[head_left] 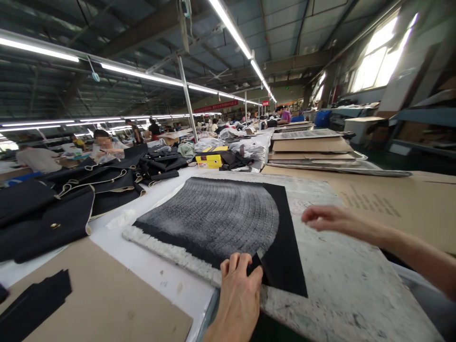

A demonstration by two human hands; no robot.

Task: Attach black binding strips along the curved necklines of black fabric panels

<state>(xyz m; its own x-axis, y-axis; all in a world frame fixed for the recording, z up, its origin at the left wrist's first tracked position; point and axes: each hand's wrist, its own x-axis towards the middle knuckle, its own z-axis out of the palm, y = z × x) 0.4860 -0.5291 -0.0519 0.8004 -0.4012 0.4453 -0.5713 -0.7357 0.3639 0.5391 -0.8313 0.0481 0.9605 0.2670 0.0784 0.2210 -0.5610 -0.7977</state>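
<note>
A black sheet (290, 242) lies on a worn, whitish board, its middle covered with a grey, dusty-looking pattern of curved rows of small marks (228, 213). At the sheet's near edge, my left hand (240, 294) has bent fingers and thumb closed on a dark piece, which looks like a lifted bit of the sheet. My right hand (327, 218) hovers over the board, right of the sheet and apart from it. Its fingers are loosely curled, with a small gap to the thumb, and nothing shows in them.
The whitish board (320, 275) reaches to the right. Black fabric pieces with pale edging (81, 199) pile up at left, above a brown cardboard sheet (117, 294). Behind stand a yellow box (209, 161) and stacked cardboard (309, 145). A co-worker (107, 147) sits at far left.
</note>
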